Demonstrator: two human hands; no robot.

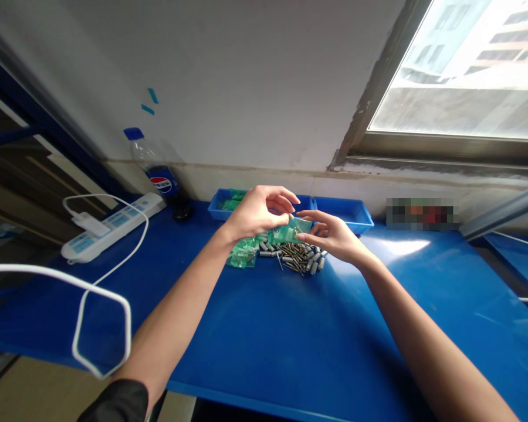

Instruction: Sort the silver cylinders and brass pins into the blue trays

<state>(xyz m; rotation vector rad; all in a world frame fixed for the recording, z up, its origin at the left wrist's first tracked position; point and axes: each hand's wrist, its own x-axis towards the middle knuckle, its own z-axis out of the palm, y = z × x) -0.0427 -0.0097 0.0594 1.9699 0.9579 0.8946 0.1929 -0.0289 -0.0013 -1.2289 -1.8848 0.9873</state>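
Packet [301,224] of green-tinted clear plastic sits up off the table between the two hands, its right side among the right fingers and its upper left corner at the left thumb. The right hand [330,235] holds it, thumb at the lower edge and forefinger near the top, moderately spread. The left hand [264,210] arches over from the other side, thumb tip at the corner, its upper fingers curled with a visible gap above the thumb; whether a fingertip also presses behind the plastic, I cannot tell.

Just below lies a heap of thin metal pins [294,258] with grey cylinders [314,265] around it, and more green packets [243,255] spread to the left. Behind the hands, blue trays [343,212] line the wall, the left one bearing green plastic. Farther left on the blue table [264,346] stand a cola bottle [162,181] and, beside it, a white power strip [118,225].
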